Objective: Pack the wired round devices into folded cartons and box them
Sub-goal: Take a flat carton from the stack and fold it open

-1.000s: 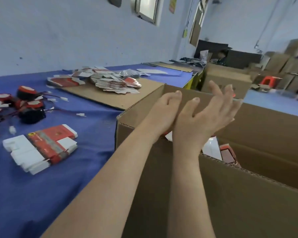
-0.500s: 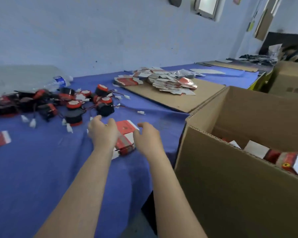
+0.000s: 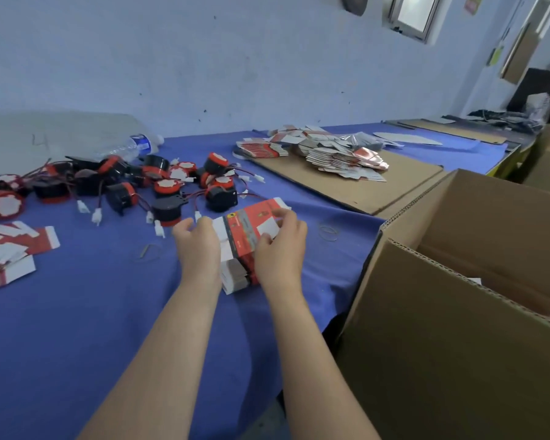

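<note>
A stack of flat red, grey and white cartons (image 3: 245,236) lies on the blue table in front of me. My left hand (image 3: 199,246) rests against the stack's left side. My right hand (image 3: 280,246) grips the right side, its fingertips pinching the top carton, which tilts up at its far end. Behind the stack lies a heap of round black and red devices (image 3: 172,185) with red wires and white plugs. The big brown shipping box (image 3: 458,312) stands open at my right.
More flat cartons (image 3: 4,255) lie at the left edge. A loose pile of cartons (image 3: 340,157) sits on a cardboard sheet (image 3: 362,192) at the back. A plastic bottle (image 3: 134,146) lies by the wall. Rubber bands (image 3: 329,233) lie on the cloth.
Both hands left the shipping box, swung left to the table and closed on the stack of flat cartons. The top carton's far end is now lifted.
</note>
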Demonstrator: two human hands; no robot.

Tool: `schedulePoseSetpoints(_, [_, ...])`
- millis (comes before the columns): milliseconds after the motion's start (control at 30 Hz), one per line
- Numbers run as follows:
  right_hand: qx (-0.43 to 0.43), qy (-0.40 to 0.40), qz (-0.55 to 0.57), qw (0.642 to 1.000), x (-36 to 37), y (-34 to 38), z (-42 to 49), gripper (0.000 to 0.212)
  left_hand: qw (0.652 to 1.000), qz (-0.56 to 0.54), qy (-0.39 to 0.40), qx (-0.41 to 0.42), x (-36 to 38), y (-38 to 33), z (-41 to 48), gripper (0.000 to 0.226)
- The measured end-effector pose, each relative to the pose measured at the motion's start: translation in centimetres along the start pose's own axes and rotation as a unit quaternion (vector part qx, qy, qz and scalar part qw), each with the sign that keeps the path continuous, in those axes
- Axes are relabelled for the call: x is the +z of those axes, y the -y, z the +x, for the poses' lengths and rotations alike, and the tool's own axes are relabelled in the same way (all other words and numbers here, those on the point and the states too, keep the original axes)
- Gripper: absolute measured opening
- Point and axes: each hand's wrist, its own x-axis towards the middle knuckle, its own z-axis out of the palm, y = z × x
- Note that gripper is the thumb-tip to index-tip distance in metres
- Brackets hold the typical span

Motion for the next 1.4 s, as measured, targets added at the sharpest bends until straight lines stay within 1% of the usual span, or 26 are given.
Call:
schedulePoseSetpoints(67, [0.014,-0.046,0.096,0.994,0.0,0.7,0.1,0.033,0.997,-0.052,-0.021,0.045,-0.6,-0.7,-0.2,0.009])
schedulePoseSetpoints(100, [0.031,-0.066,0.151,0.986,0.0,1.0,0.2,0.034,0.994,-0.070,-0.034,0.071,-1.0,-1.1,-0.3,0.006])
schedulePoseSetpoints(133, [0.051,-0.084,0.201,0.975,-0.1,1.2,0.2,0.036,0.992,-0.082,-0.045,0.085,-1.4,-1.4,-0.3,0.011])
schedulePoseSetpoints(167, [0.071,-0.095,0.244,0.962,0.0,1.5,0.2,0.038,0.990,-0.097,-0.031,0.093,-1.9,-1.8,-0.4,0.008])
schedulePoseSetpoints(233, [0.089,-0.103,0.299,0.945,0.8,2.1,0.3,0.043,0.984,-0.146,0.050,0.092,-2.9,-2.5,-0.6,0.030])
schedulePoseSetpoints(267, [0.089,-0.097,0.315,0.940,1.6,2.5,0.3,0.046,0.978,-0.160,0.098,0.086,-3.5,-2.7,-0.6,0.034])
schedulePoseSetpoints(300, [0.084,-0.082,0.327,0.938,2.6,3.0,0.1,0.048,0.974,-0.162,0.129,0.087,-4.1,-3.0,-0.5,0.030])
schedulePoseSetpoints(333, [0.076,-0.055,0.329,0.939,3.7,3.6,-0.3,0.050,0.972,-0.160,0.140,0.096,-4.9,-3.2,-0.4,0.022])
schedulePoseSetpoints(400, [0.055,0.011,0.301,0.952,6.1,4.8,-1.5,0.055,0.976,-0.138,0.108,0.132,-6.8,-3.5,0.3,0.012])
schedulePoseSetpoints(467, [0.020,0.055,0.260,0.964,8.5,6.0,-2.6,0.068,0.978,-0.110,0.054,0.169,-9.5,-3.9,1.3,0.015])
schedulePoseSetpoints(500, [0.001,0.072,0.244,0.967,9.6,6.6,-3.2,0.076,0.977,-0.106,0.039,0.179,-11.0,-4.0,1.9,0.014])
schedulePoseSetpoints(567, [-0.036,0.109,0.222,0.968,11.9,8.0,-4.3,0.088,0.977,-0.098,0.032,0.186,-13.9,-4.3,2.6,0.010])
schedulePoseSetpoints(633, [-0.072,0.161,0.215,0.961,14.3,9.2,-5.7,0.094,0.976,-0.047,-0.003,0.212,-16.8,-4.4,3.3,0.007])
schedulePoseSetpoints(700, [-0.103,0.198,0.183,0.957,16.4,9.9,-7.0,0.100,0.972,0.000,-0.066,0.227,-19.9,-4.3,4.1,0.016])
schedulePoseSetpoints(733, [-0.113,0.201,0.163,0.959,17.2,10.1,-7.5,0.101,0.969,0.009,-0.095,0.226,-21.4,-4.3,4.3,0.021])
schedulePoseSetpoints(833, [-0.121,0.182,0.144,0.965,18.6,10.3,-7.8,0.095,0.961,0.022,-0.151,0.231,-24.9,-4.0,4.6,0.033])
schedulePoseSetpoints(900, [-0.171,0.189,0.150,0.955,19.5,10.4,-8.1,0.078,0.960,0.028,-0.158,0.230,-26.1,-3.7,4.6,0.033])
schedulePoseSetpoints(933, [-0.185,0.211,0.164,0.946,20.0,10.4,-8.5,0.070,0.961,0.032,-0.155,0.226,-26.4,-3.5,4.5,0.030])
schedulePoseSetpoints(1000, [-0.160,0.280,0.225,0.919,20.6,10.7,-9.6,0.057,0.968,0.012,-0.129,0.215,-26.7,-3.5,4.4,0.018])
schedulePoseSetpoints(1033, [-0.147,0.300,0.250,0.909,20.8,10.7,-10.0,0.052,0.970,0.001,-0.119,0.214,-26.7,-3.6,4.4,0.017])
schedulePoseSetpoints(1133, [-0.110,0.312,0.314,0.890,21.0,10.4,-10.1,0.042,0.961,0.026,-0.120,0.249,-26.5,-3.4,4.4,0.038])
schedulePoseSetpoints(1167, [-0.100,0.317,0.326,0.885,20.8,10.3,-10.0,0.038,0.958,0.030,-0.123,0.258,-26.4,-3.3,4.3,0.037])
schedulePoseSetpoints(1233, [-0.084,0.338,0.326,0.879,20.8,10.0,-10.0,0.029,0.956,0.033,-0.122,0.264,-26.1,-2.9,4.4,0.028])
schedulePoseSetpoints(1300, [-0.099,0.363,0.302,0.876,21.0,10.3,-10.6,0.026,0.958,0.057,-0.107,0.262,-25.8,-2.6,4.4,0.023])
schedulePoseSetpoints(1333, [-0.120,0.366,0.285,0.878,21.1,10.5,-11.0,0.029,0.956,0.073,-0.100,0.265,-25.7,-2.4,4.3,0.026])
schedulePoseSetpoints(1400, [-0.139,0.343,0.283,0.885,21.3,10.4,-11.1,0.036,0.951,0.085,-0.100,0.280,-25.6,-2.3,4.2,0.036])
